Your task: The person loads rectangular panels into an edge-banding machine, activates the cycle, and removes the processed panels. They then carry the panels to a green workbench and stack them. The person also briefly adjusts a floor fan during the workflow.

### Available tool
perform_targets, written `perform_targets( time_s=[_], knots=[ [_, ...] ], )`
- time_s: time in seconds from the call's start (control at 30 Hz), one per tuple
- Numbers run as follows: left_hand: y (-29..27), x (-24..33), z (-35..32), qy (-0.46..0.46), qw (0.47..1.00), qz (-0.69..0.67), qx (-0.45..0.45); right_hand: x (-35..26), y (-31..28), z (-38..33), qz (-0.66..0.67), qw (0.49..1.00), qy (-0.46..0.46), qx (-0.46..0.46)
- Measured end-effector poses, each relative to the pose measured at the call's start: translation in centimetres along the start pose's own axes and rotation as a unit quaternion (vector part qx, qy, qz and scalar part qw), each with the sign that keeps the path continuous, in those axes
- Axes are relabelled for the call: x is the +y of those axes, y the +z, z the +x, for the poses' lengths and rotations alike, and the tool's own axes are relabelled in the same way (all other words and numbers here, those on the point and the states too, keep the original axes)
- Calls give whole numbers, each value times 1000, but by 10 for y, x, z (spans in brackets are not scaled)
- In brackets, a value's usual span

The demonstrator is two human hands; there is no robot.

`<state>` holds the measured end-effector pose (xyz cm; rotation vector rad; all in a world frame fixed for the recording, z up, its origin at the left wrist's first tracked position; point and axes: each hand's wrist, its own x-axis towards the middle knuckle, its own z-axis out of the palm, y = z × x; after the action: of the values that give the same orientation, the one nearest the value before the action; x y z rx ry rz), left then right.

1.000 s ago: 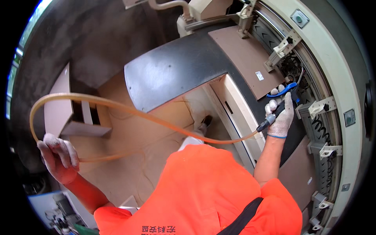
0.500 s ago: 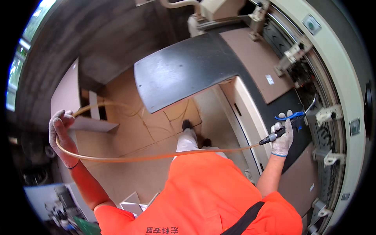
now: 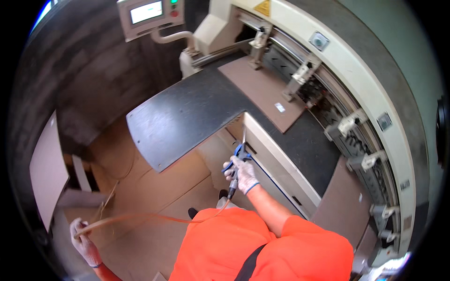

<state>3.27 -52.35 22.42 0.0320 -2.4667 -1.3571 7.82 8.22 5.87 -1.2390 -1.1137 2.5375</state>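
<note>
My right hand (image 3: 244, 176), in a pale work glove, is closed round an air blow gun (image 3: 241, 152) with a blue lever and a thin metal nozzle. The gun is in front of the machine's beige side panel, its nozzle pointing away from me toward the black table's edge. An orange-brown air hose (image 3: 154, 216) runs from the gun's back end across my front to the left. My left hand (image 3: 85, 244), also gloved, is closed on that hose at the lower left. Beyond it, more hose trails down to the floor.
A black machine table (image 3: 187, 105) juts out ahead, with brown boards (image 3: 265, 89) under clamps (image 3: 300, 77) along the beige machine frame (image 3: 361, 65). A control screen (image 3: 146, 12) hangs at the far left of the machine. An upright board (image 3: 48, 171) stands at the left, above brown floor sheets (image 3: 154, 187).
My right hand has brought the blow gun leftward, off the machine table to its front side. My left hand is lower, still on the hose. The view has shifted toward the machine.
</note>
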Motion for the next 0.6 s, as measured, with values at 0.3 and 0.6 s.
perform_targets(
  time_s=[0.3,0.6],
  knots=[
    [154,-160,24,-85,990,-44,-99,33,-161,-26,79,920,-208,322],
    [324,-92,-29,-9,970,-106,-220,-37,-185,-96,-203,938,-114,258]
  ],
)
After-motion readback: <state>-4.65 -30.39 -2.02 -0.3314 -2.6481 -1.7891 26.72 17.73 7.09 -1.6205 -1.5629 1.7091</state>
